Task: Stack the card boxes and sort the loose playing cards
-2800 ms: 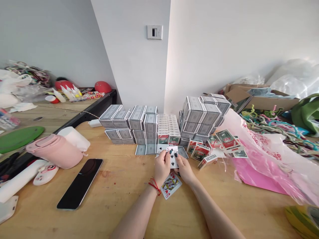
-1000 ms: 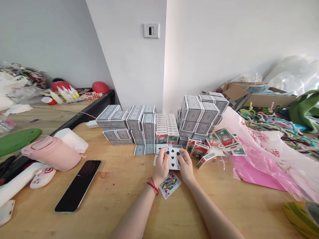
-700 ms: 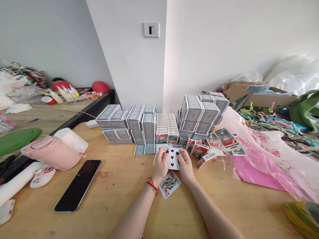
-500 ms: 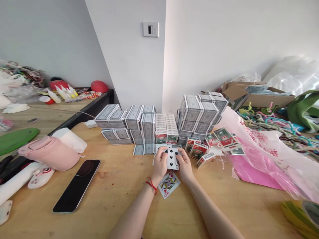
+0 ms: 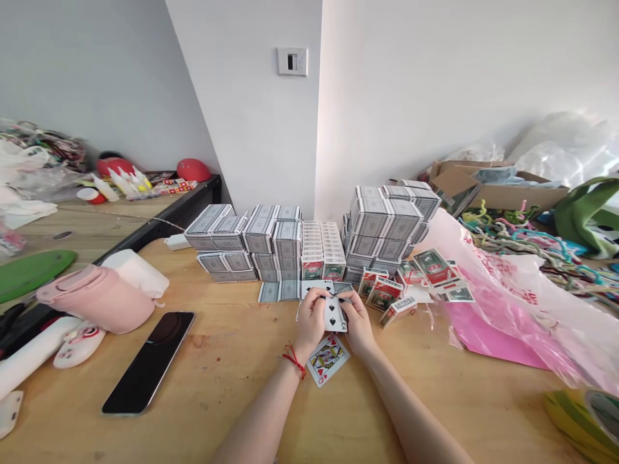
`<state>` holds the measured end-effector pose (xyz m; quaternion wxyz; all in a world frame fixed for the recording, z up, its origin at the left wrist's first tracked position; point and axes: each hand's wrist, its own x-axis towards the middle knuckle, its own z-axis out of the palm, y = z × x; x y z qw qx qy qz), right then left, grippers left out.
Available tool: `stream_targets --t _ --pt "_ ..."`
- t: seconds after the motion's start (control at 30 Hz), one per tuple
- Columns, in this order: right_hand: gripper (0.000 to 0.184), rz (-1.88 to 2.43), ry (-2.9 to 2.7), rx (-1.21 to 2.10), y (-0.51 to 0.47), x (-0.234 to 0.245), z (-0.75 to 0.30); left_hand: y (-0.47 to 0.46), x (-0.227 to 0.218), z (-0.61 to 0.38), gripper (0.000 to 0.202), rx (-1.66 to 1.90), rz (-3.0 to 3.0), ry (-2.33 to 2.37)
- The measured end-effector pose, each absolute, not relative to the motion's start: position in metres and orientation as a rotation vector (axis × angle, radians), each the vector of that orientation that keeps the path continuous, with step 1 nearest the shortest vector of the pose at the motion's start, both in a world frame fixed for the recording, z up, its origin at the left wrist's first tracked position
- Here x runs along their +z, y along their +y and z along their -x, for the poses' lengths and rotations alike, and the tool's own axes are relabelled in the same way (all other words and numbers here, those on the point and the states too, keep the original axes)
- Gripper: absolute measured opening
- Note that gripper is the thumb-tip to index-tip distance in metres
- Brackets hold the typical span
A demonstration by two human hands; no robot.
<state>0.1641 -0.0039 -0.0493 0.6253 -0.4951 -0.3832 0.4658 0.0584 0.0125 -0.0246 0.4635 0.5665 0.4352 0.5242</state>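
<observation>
A three of spades playing card (image 5: 333,317) lies face up between my hands, its far edge under my fingertips. My left hand (image 5: 312,317), with a red cord on the wrist, is closed on the card's left side. From the right, my right hand (image 5: 356,319) pinches at the same far edge; whether more cards lie beneath I cannot tell. Just nearer to me a queen of hearts (image 5: 327,361) rests askew on the table. Behind my fingers a two of spades (image 5: 314,287) shows in part, beside face-down cards (image 5: 280,290) with patterned backs.
Stacks of card blocks (image 5: 275,235) stand behind, with a taller pile (image 5: 387,216) at right. Red and green card boxes (image 5: 384,293) lie near my right hand, beside a pink plastic bag (image 5: 507,322). To the left are a black phone (image 5: 149,361) and a pink cup (image 5: 101,299).
My fingers and thumbs have drawn together at the far edge of the three of spades, covering its top pip. The cards around have stayed in place.
</observation>
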Motion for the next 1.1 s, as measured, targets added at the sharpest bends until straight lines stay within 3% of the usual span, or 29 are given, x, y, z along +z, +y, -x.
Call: stream_targets --t 0.3,0.5,0.87,1.1 --pt "0.013 0.996 -0.707 1.25 -0.007 -0.033 -0.157 0.009 -0.024 -0.058 0.011 1.263 -1.272 0.914" --pt "0.01 0.882 -0.696 1.377 -0.009 -0.03 -0.163 0.01 -0.022 -0.055 0.02 1.227 -1.368 0.925" --pt "0.028 0.886 -0.682 1.651 -0.007 -0.033 -0.168 0.007 -0.023 -0.044 0.019 1.175 -1.593 0.884" --pt "0.032 0.97 -0.784 1.427 -0.005 -0.039 -0.171 0.016 -0.025 -0.047 0.019 1.262 -1.521 1.059"
